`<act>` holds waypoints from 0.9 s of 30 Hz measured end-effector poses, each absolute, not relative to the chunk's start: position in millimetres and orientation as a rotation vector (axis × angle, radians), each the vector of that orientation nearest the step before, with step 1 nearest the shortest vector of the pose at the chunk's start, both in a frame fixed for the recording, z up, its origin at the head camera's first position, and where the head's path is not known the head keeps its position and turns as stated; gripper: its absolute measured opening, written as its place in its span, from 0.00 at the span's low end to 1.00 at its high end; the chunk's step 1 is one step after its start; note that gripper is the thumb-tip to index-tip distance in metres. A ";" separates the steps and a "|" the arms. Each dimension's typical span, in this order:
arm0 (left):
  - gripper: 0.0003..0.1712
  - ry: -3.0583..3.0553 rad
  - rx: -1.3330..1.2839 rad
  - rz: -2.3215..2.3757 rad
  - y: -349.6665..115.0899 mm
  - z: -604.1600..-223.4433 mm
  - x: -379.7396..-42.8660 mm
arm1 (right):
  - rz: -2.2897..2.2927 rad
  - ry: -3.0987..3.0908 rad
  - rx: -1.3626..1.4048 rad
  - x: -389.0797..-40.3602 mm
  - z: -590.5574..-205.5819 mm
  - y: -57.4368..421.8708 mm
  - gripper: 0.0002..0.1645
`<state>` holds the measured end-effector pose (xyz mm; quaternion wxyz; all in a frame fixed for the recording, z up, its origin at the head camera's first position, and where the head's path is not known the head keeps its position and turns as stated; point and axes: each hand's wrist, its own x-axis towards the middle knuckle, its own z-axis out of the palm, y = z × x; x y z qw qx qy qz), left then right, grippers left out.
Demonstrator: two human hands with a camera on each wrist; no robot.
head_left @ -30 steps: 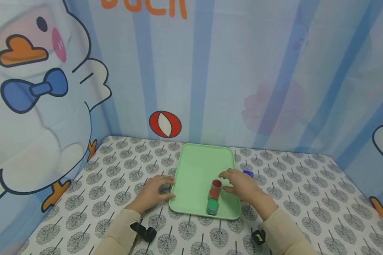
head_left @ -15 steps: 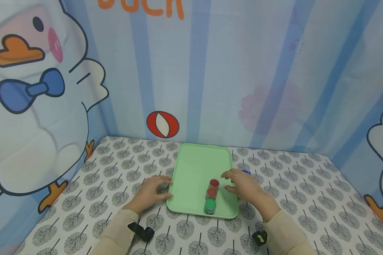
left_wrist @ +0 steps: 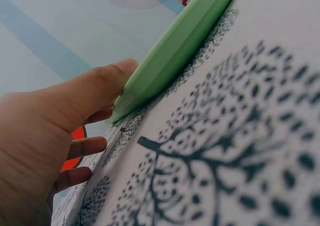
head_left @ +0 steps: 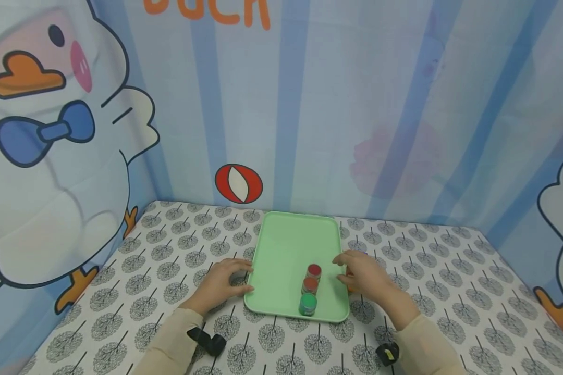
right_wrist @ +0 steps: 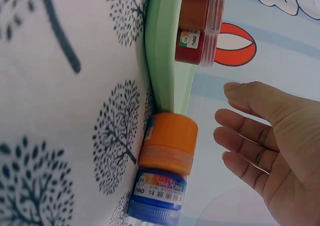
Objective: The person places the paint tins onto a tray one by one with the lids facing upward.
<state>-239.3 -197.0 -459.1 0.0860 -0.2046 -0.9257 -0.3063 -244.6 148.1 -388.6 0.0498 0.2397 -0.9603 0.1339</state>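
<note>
My left hand (head_left: 220, 281) rests at the left rim of the light green tray (head_left: 281, 245), thumb and fingers spread along it. In the left wrist view the thumb overlaps the tray's edge. On the tray stand a dark red paint jar (head_left: 314, 271), a brownish-red jar (head_left: 309, 285) and a green-lidded jar (head_left: 308, 304) in a row. My right hand (head_left: 363, 273) hovers over the right rim, fingers loosely bent and holding nothing. Nearest it, outside the tray, an orange jar (right_wrist: 170, 138) and a blue jar (right_wrist: 157, 193) lie end to end; the hand mostly hides them in the head view.
A white cloth with black tree prints (head_left: 431, 271) covers the table. Behind it hangs a blue striped curtain (head_left: 328, 104) with a large cartoon duck (head_left: 65, 198) at left. Black straps with small cameras (head_left: 211, 342) sit on the wrists.
My right hand has drifted right, away from the jars on the tray to above its right rim, over the orange and blue jars. My left hand keeps its place at the tray.
</note>
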 end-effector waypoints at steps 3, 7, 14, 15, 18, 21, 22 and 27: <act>0.24 -2.761 -0.608 -0.911 -197.0 -459.1 -239.4 | 0.418 -2.903 0.739 -244.0 -389.6 152.0 0.17; 0.24 -2.766 -0.602 -0.904 -196.8 -458.8 -239.2 | 0.458 -2.891 0.739 -243.5 -391.3 157.0 0.16; 0.24 -2.760 -0.608 -0.922 -196.9 -457.4 -237.7 | 0.499 -2.890 0.724 -244.6 -396.6 164.0 0.14; 0.24 -2.759 -0.608 -0.924 -196.9 -457.2 -237.5 | 0.501 -2.887 0.723 -244.7 -397.3 165.0 0.14; 0.24 -2.758 -0.615 -0.933 -197.2 -457.7 -237.7 | 0.508 -2.883 0.722 -244.2 -398.8 167.4 0.12; 0.24 -2.761 -0.620 -0.945 -197.5 -458.5 -238.3 | 0.529 -2.888 0.715 -243.1 -399.8 169.9 0.10; 0.24 -2.762 -0.621 -0.950 -197.6 -458.9 -238.5 | 0.534 -2.887 0.711 -242.7 -400.1 170.7 0.09; 0.24 -2.763 -0.621 -0.964 -198.2 -460.5 -239.5 | 0.529 -2.868 0.706 -240.3 -402.3 176.4 0.12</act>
